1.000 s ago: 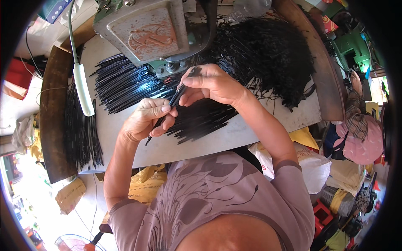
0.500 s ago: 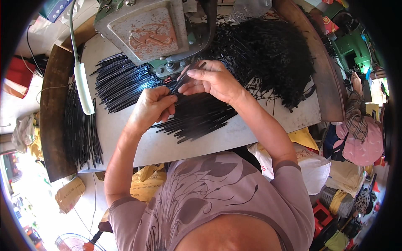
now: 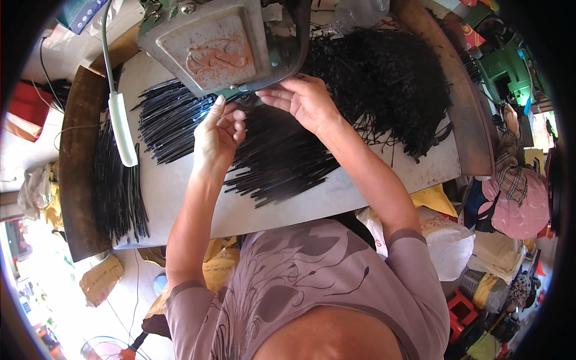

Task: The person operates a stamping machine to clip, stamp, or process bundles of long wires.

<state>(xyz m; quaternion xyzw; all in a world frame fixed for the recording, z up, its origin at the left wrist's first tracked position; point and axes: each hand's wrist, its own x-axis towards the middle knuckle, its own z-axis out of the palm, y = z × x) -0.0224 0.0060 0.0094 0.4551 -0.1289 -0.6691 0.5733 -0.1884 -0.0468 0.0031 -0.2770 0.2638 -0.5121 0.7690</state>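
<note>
My left hand [image 3: 219, 129] is under the front of the machine head [image 3: 210, 48], its fingers curled and its thumb pointing up. Its thumb tip meets one end of a thin black strip [image 3: 241, 95]. From the other side my right hand [image 3: 305, 103] reaches in, fingertips at the strip's right end; its thumb is partly hidden by the machine. Just below the hands lies a fanned pile of black strips [image 3: 282, 159]. Another bundle of black strips [image 3: 168, 120] rests left of the machine, and a large tangled heap of black pieces [image 3: 390, 84] is at the right.
A white lamp tube [image 3: 122, 129] hangs on a cable at the left. More black strips [image 3: 120, 186] lie along the table's wooden left rim [image 3: 81, 162]. White bags [image 3: 447, 240] and a red stool [image 3: 461, 309] stand below the table at the right. Another person in pink [image 3: 519, 204] is farther right.
Both hands have moved up toward the machine and farther apart. The dark strips held between them in front of the machine are now mostly out of sight, with one strip at its lower edge.
</note>
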